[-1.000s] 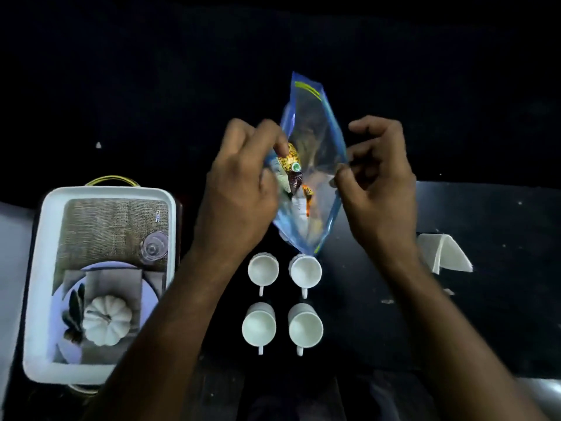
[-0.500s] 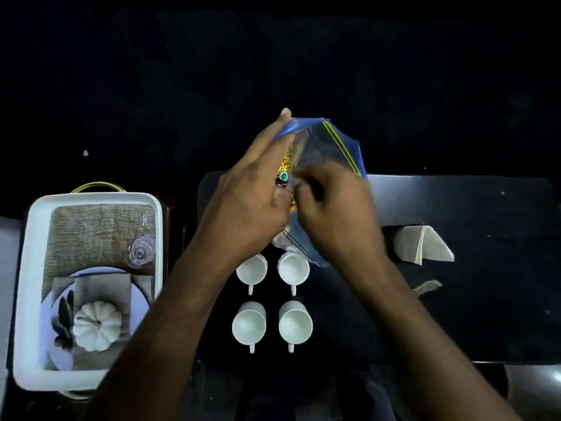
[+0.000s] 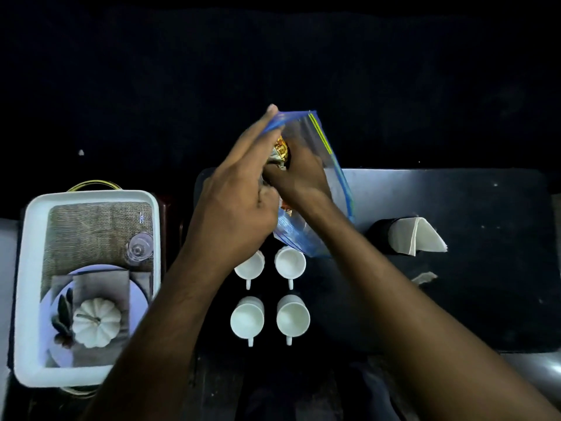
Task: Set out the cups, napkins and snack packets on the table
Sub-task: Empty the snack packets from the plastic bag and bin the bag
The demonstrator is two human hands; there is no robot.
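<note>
A clear blue-edged zip bag with snack packets inside is held above the dark table. My left hand grips the bag's open edge, fingers stretched up along it. My right hand is pushed inside the bag, fingers around the snack packets. Several white cups stand in a square under my forearms, such as the far right cup and the near left cup. Folded white napkins stand in a dark holder at the right.
A white tray sits at the left with a burlap mat, an overturned glass, a plate and a white pumpkin. A scrap of paper lies near the napkins. The room behind the table is dark.
The bag was held open between both hands above the cups. It has tipped toward the right, and my right hand has gone inside it onto the packets.
</note>
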